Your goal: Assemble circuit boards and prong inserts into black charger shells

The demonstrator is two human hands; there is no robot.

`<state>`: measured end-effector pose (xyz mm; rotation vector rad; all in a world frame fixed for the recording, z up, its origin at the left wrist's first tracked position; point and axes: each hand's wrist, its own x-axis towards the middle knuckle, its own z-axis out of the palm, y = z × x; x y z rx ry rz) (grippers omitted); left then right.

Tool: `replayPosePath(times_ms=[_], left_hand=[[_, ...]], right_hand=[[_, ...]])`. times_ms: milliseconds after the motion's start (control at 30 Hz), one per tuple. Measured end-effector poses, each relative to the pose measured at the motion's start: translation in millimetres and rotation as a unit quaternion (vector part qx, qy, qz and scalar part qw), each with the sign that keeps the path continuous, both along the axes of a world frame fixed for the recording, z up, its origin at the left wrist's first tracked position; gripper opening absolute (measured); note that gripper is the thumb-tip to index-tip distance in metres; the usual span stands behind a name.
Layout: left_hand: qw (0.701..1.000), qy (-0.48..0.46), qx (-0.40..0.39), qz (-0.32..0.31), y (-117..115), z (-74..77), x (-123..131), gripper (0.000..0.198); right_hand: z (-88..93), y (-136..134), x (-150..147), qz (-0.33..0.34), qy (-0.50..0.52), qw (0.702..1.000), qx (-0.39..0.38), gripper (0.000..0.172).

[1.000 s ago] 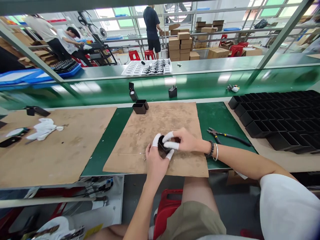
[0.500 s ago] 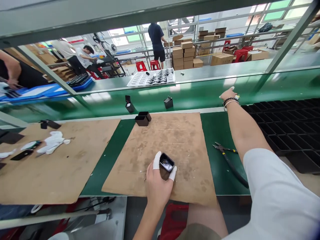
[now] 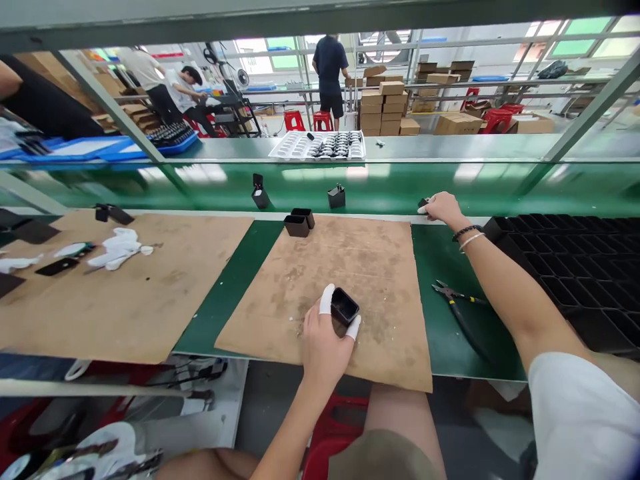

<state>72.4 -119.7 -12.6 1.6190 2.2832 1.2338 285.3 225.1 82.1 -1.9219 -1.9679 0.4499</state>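
Observation:
My left hand is closed around a small black rectangular case just above the cardboard mat. White finger cots cover the thumb and a finger; the case's open top faces me, dark inside. Stretched out to the far right, my right hand is over the green conveyor belt near the bench's edge. Its fingertips pinch a small black piece whose kind I cannot make out. Two black open cases stand at the back left of the mat.
Diagonal pliers lie right of the mat, beside rows of black cases. Two black units sit on the belt. A white tray stands beyond. White gloves lie on the left cardboard. Other people work behind.
My right hand has come left and toward me, now with a small black piece at its fingertips. The lit digits seen in the left hand's case no longer show; the view has shifted.

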Motion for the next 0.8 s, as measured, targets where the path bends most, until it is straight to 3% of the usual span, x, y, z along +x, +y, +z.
replayPosePath(times_ms=[167, 200, 267, 333, 367, 400, 467, 533, 633, 733, 800], left_hand=[[1.000, -0.023, 0.002, -0.010, 0.3, 5.5, 1.3, 0.066], [1.000, -0.025, 0.002, -0.011, 0.3, 6.1, 1.2, 0.066], [0.999, -0.035, -0.002, -0.012, 0.3, 7.2, 1.1, 0.068], [0.999, -0.049, -0.007, -0.009, 0.3, 8.0, 1.0, 0.070], [0.998, -0.055, -0.008, -0.006, 0.2, 8.3, 0.9, 0.070], [0.998, -0.060, -0.008, -0.004, 0.2, 8.5, 0.8, 0.071], [0.998, -0.064, -0.007, -0.004, 0.4, 8.6, 0.4, 0.073], [0.998, -0.061, -0.004, -0.013, 0.6, 8.5, 0.0, 0.075], [0.998, -0.049, -0.001, -0.024, 1.0, 8.2, -0.4, 0.075], [0.999, -0.044, -0.001, -0.023, 1.2, 7.8, -0.5, 0.075], [0.999, -0.042, 0.001, -0.026, 1.1, 7.6, -0.4, 0.074]], right_hand=[[16.1, -80.1, -31.5, 0.086, 0.021, 0.995, -0.037, 0.017], [16.9, -97.3, -39.3, 0.101, 0.027, 0.993, -0.050, 0.025], [15.2, -128.5, -55.2, 0.140, 0.081, 0.980, -0.114, 0.057], [11.3, -151.7, -68.5, 0.197, 0.192, 0.942, -0.191, 0.087], [9.5, -159.6, -73.4, 0.219, 0.237, 0.924, -0.203, 0.093], [8.3, -165.4, -76.8, 0.236, 0.261, 0.916, -0.194, 0.092], [8.5, -173.0, -79.4, 0.255, 0.224, 0.931, -0.136, 0.076], [12.7, -181.3, -77.5, 0.275, 0.106, 0.949, -0.108, 0.053], [25.3, -206.8, -70.7, 0.299, -0.132, 0.941, -0.091, 0.023], [37.6, -244.2, -65.8, 0.257, -0.291, 0.921, -0.022, 0.019], [40.0, -265.1, -65.7, 0.241, -0.342, 0.907, -0.039, 0.021]])
